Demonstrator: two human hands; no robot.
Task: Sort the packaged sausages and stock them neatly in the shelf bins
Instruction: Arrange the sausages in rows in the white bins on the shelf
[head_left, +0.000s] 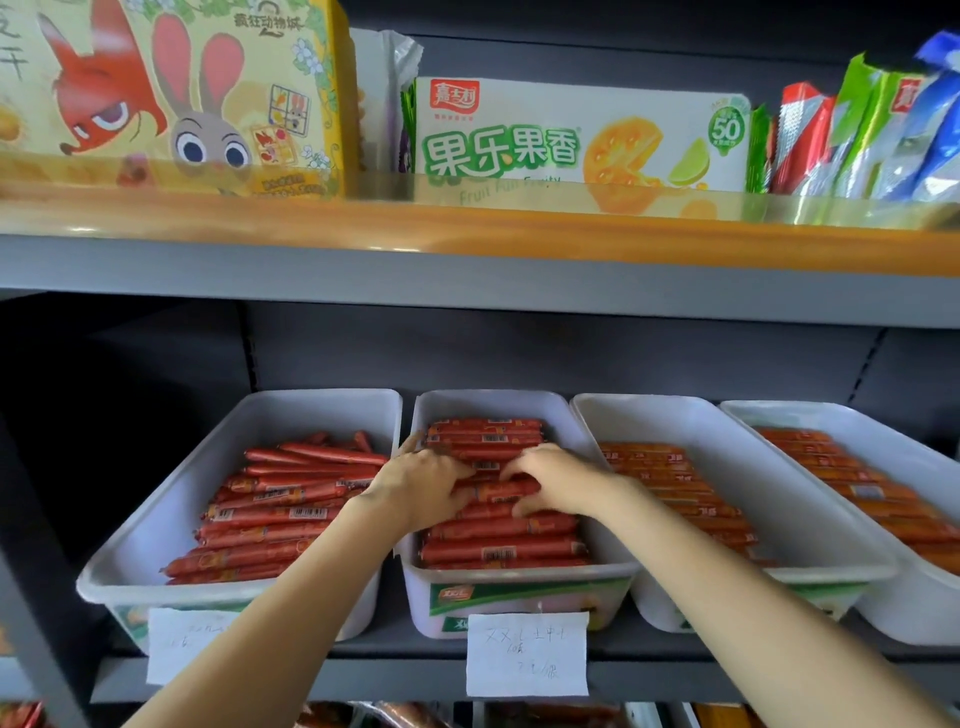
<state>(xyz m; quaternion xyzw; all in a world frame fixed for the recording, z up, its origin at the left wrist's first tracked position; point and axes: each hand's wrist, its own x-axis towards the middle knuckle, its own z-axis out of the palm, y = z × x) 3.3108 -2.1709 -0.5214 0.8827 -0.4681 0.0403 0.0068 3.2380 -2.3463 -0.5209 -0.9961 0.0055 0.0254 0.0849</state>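
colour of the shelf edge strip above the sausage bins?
Orange, running along the front of the upper shelf; clearest in the head view.

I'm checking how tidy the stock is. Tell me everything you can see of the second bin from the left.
The second bin is a white, rounded, plastic-looking tub on the lower shelf, between two like bins. It is nearly full of red sausages lying crosswise in neat rows, some showing barcodes. A green and red label runs along its front; a handwritten paper tag hangs below. The left hand and right hand rest on the sausages, fingers curled among them.
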